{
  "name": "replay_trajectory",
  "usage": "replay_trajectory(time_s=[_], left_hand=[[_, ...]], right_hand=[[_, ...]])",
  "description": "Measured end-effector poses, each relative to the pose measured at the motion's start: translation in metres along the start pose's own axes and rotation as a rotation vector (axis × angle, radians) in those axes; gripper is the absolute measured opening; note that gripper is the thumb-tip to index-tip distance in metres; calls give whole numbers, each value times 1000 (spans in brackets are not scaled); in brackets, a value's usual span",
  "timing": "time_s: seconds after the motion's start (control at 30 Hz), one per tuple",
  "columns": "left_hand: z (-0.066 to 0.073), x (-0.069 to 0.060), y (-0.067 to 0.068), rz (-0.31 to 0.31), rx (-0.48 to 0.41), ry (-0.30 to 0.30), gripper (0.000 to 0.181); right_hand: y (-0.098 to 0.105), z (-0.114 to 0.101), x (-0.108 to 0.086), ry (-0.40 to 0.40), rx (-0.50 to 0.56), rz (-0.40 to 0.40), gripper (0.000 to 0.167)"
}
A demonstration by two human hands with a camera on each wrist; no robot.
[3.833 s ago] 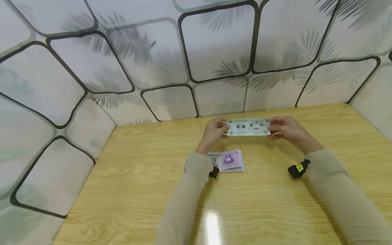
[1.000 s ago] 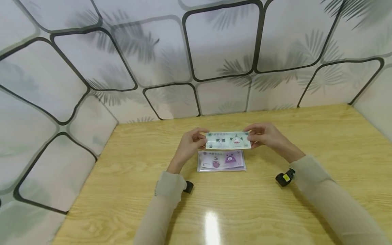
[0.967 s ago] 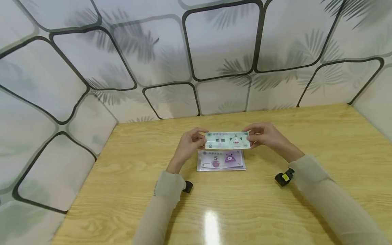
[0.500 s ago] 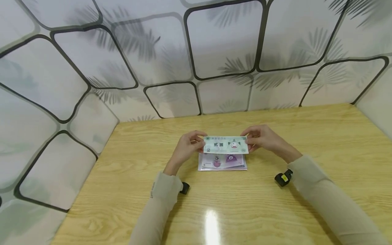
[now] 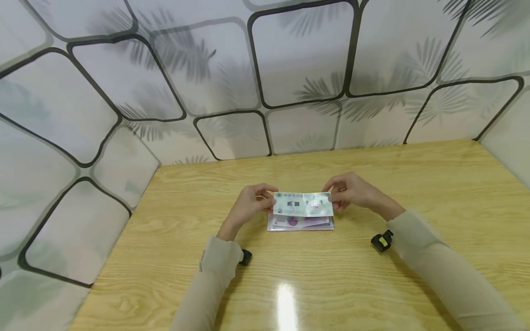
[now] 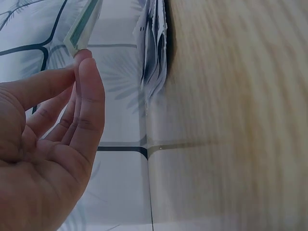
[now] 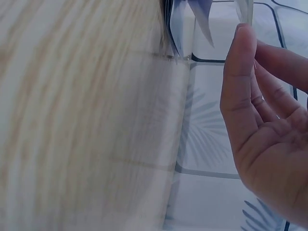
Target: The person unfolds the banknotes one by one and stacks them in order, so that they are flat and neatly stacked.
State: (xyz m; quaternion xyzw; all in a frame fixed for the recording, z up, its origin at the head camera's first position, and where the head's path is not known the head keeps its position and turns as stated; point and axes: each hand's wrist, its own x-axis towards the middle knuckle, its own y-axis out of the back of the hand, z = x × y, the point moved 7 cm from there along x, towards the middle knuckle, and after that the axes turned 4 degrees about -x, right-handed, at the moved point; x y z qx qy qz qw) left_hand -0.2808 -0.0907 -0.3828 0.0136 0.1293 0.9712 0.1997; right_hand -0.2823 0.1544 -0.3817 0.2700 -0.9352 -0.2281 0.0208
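A pale green play banknote [image 5: 296,209] marked 2, with a small cartoon creature, is stretched between both hands. My left hand [image 5: 245,207] pinches its left end between thumb and fingers; my right hand [image 5: 354,191] pinches the right end. Beneath and slightly nearer lies a stack of purple banknotes [image 5: 300,226], partly covered from the head camera by the green note. In the left wrist view the green note [image 6: 84,29] is held apart from the stack [image 6: 155,48], whose edges look loose and uneven. Fingertips of the right hand [image 7: 262,106] meet the note's end [image 7: 245,12].
Everything is on a light wood-grain table [image 5: 331,276]. A patterned wall covering [image 5: 302,59] with dark outlines and leaf prints rises behind and at the left. Small black wrist devices sit under each cuff, the right one [image 5: 382,241] bearing a yellow mark.
Both hands have brought the green note toward the person and slightly left. It now covers much of the purple stack, which lay fully below it a second ago.
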Motion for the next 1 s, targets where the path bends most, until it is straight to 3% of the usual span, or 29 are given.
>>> replay_trajectory(time_s=[0.17, 0.33, 0.57, 0.67, 0.73, 0.87, 1.0], left_hand=[[-3, -2, -1, -9, 14, 17, 28], [-3, -6, -2, -2, 91, 36, 26], [-7, -6, -5, -30, 174, 108, 28], [-6, -8, -1, -8, 236, 98, 28], [-5, -10, 2, 9, 267, 79, 28], [-2, -18, 13, 53, 330, 38, 27], [-1, -26, 25, 123, 485, -9, 27]], right_hand=[[-5, 3, 0, 5, 1, -21, 20], [-9, 5, 1, 7, 7, -38, 20], [-9, 4, -1, 2, -31, -38, 18], [-6, 5, -4, -2, -61, -20, 18], [-3, 6, -7, -5, -100, 7, 18], [8, 8, -15, -2, -279, 113, 14], [20, 9, -28, 16, -492, 236, 16]])
